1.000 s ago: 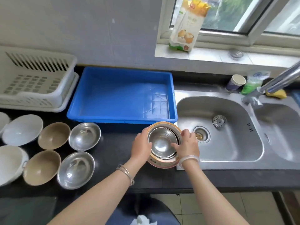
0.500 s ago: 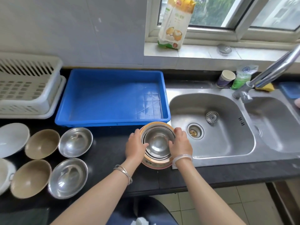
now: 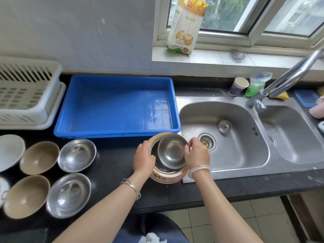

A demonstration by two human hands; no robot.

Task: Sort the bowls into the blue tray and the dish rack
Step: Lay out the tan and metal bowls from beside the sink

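A stack of nested bowls stands on the black counter beside the sink, its outer orange patterned bowl (image 3: 168,178) holding steel bowls. My left hand (image 3: 143,159) grips the stack's left side. My right hand (image 3: 197,153) holds the top small steel bowl (image 3: 172,150) by its rim, tilted and raised out of the stack. The blue tray (image 3: 115,134) lies just behind, with nothing in it. The white dish rack (image 3: 26,95) stands at far left. Two steel bowls (image 3: 77,155) (image 3: 69,194) and two tan bowls (image 3: 39,157) (image 3: 26,196) rest on the counter at left.
White dishes (image 3: 10,151) sit at the left edge. The double steel sink (image 3: 228,137) with its tap (image 3: 284,79) is to the right. A paper cup (image 3: 238,85), green bag and sponge stand behind it. A flour bag (image 3: 185,25) leans on the window sill.
My right hand has lifted the top steel bowl up and toward the right, tilting it out of the stack. My left hand stays on the stack. The view has shifted slightly.
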